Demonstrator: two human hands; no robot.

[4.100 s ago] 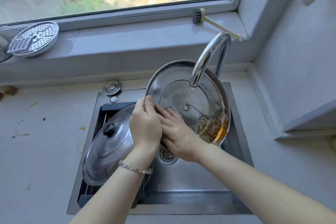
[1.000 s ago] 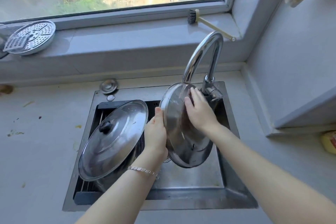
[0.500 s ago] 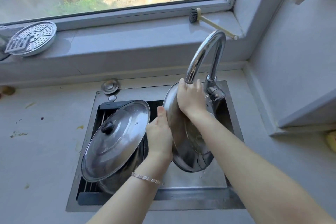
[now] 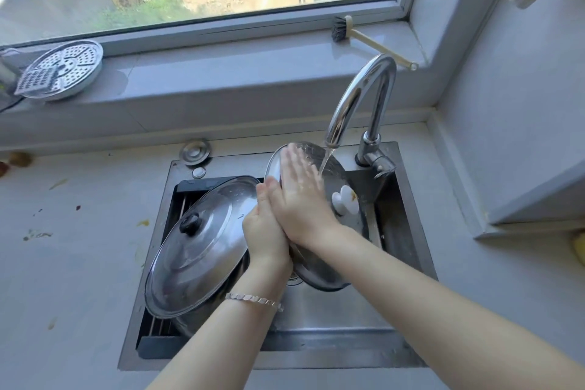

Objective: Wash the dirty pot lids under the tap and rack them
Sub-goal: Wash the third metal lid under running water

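Task item: round stainless-steel pot lid (image 4: 343,169), held on edge and tilted, over the right half of the sink and directly under the spout.
Water: a running stream (image 4: 326,161) falls from the spout onto the far upper part of this lid, just right of the fingertips.
Left hand (image 4: 266,231): grips the lid at its near left rim, thumb upright on the facing side; the other fingers are behind the metal and cannot be seen.
Right hand (image 4: 300,196): laid flat on the lid's facing surface, fingers straight and close together, pointing to the far edge; it holds nothing.
Hands, relation: touching each other, right partly over left.
Glare: two white patches on the lid just right of the right hand, probably reflections.
Second task item: large domed steel lid with a black knob (image 4: 202,241), leaning in the left half of the sink, knob side up, its right rim beside the left hand.
Rack: dark barred drain rack (image 4: 164,324) beneath the domed lid, largely covered.
Sink: rectangular steel sink (image 4: 285,364) set into a pale grey counter (image 4: 63,263), which bears scattered food stains at left.
Tap: chrome gooseneck tap (image 4: 364,89) at the far right of the sink.
Left wrist: silver link bracelet (image 4: 253,299).
Counter, far side: round metal sink plug (image 4: 194,152).
Window sill: perforated round steamer plate (image 4: 60,70) at left; black-bristled dish brush with a pale handle (image 4: 340,29) at right.
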